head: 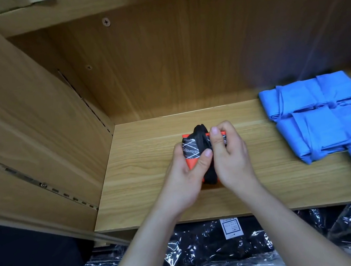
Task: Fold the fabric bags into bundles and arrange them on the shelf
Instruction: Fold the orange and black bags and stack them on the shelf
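A folded fabric bag bundle [191,152], orange with a black panel of white scribble lines and a black strap wrapped round its middle, sits on the wooden shelf [145,180]. My left hand [184,176] grips its left side, thumb pressed on the front by the strap. My right hand [228,155] grips the right side, thumb on top of the strap and fingers curled over the bundle. The bundle's right half is hidden under my right hand.
Several folded blue fabric bags [313,113] lie in overlapping rows on the right of the shelf. The shelf's side wall [26,129] rises at left and its back panel [184,65] behind. Below the shelf edge lie black items in clear plastic wrap [206,246].
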`<state>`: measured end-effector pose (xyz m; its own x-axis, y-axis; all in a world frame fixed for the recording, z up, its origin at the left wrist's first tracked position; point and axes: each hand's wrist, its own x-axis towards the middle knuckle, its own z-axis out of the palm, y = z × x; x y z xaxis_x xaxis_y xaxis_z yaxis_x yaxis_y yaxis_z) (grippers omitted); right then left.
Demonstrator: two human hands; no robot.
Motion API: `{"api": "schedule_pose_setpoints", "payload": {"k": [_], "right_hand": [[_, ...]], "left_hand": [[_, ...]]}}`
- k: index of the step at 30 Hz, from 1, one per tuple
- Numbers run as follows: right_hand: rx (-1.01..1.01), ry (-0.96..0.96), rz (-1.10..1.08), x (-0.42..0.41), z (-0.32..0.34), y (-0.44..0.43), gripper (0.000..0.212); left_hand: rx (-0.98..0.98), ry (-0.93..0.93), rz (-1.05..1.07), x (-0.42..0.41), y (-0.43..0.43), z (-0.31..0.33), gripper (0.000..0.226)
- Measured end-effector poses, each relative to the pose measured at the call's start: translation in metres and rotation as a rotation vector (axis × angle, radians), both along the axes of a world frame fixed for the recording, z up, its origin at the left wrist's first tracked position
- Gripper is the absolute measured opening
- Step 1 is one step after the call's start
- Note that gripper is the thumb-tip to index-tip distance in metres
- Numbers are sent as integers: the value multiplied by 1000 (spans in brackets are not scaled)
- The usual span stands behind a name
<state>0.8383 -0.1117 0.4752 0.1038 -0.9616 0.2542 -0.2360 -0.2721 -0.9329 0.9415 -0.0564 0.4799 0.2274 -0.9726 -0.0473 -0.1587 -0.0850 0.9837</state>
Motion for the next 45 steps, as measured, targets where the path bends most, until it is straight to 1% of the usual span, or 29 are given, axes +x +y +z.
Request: {"api": "schedule_pose_setpoints", "payload": {"k": [2,4,5,6,8,10,12,14,16,18,20,22,24,25,26,28,29,30,31,32,33,34,36,37,38,39,42,43,45], "right_hand": [[-59,29,2,-2,-1,-5,25],[-104,80,34,-4,-1,-10,25],[-118,118,60,-4,1,-11,25],[-109,159,97,-5,4,-11,24],[-3,193,185,-6,11,-13,23],[162,162,236,-7,17,-16,26],[209,215,222,-8,16,-16,32],[43,356,141,-8,9,-12,33],[-140,390,80,-11,2,-7,30],[-200,339,93,-14,-2,-8,29],[-194,320,108,-16,-5,-12,30],[-112,296,140,-17,-4,-16,31],[130,193,255,-17,-2,-21,24],[282,114,336,-17,-1,-24,25],[392,32,399,-19,1,-27,33],[461,-73,450,-25,-3,-39,47],[464,-85,445,-30,-4,-46,50],[471,-69,446,-34,-4,-53,51],[486,-42,468,-36,-3,-59,48],[503,-25,506,-36,-2,-66,41],[505,-13,550,-35,0,-71,34],[482,5,583,-31,2,-76,28],[440,38,606,-21,6,-85,22],[442,43,600,-14,8,-89,21],[451,43,597,-6,8,-92,23],[466,30,601,1,7,-94,25],[524,-9,634,22,1,-95,19],[529,17,647,27,-2,-95,15],[451,185,649,35,-10,-98,7]], "left_hand": [[43,20,-23,0,-1,-1,52],[76,100,-52,1,-1,-1,31],[95,160,-50,0,-1,0,25],[98,212,-27,1,-2,0,27],[58,273,56,0,-6,1,36],[19,266,125,-1,-9,4,36],[27,246,147,-1,-13,3,31],[47,245,114,0,-17,4,24],[74,261,56,6,-20,5,21],[79,258,7,11,-23,8,24],[77,224,-7,11,-28,9,25],[80,199,8,10,-35,9,27],[92,187,41,10,-44,10,27],[114,179,68,12,-48,9,26],[143,172,96,16,-51,9,24],[205,205,101,27,-54,9,16],[222,239,70,33,-54,10,20],[218,254,31,39,-53,11,34],[194,222,-8,46,-50,11,52],[145,119,-42,51,-47,13,68],[67,-67,-75,56,-43,14,79],[-27,-324,-114,59,-39,16,85],[-178,-882,-206,61,-34,19,86],[-203,-1056,-234,61,-33,21,84],[-189,-1139,-243,61,-32,22,81],[-149,-1153,-242,62,-32,22,79],[-36,-1085,-249,74,-31,17,78],[-24,-1085,-251,79,-32,14,75],[-4,-1066,-233,88,-32,6,65]]}}
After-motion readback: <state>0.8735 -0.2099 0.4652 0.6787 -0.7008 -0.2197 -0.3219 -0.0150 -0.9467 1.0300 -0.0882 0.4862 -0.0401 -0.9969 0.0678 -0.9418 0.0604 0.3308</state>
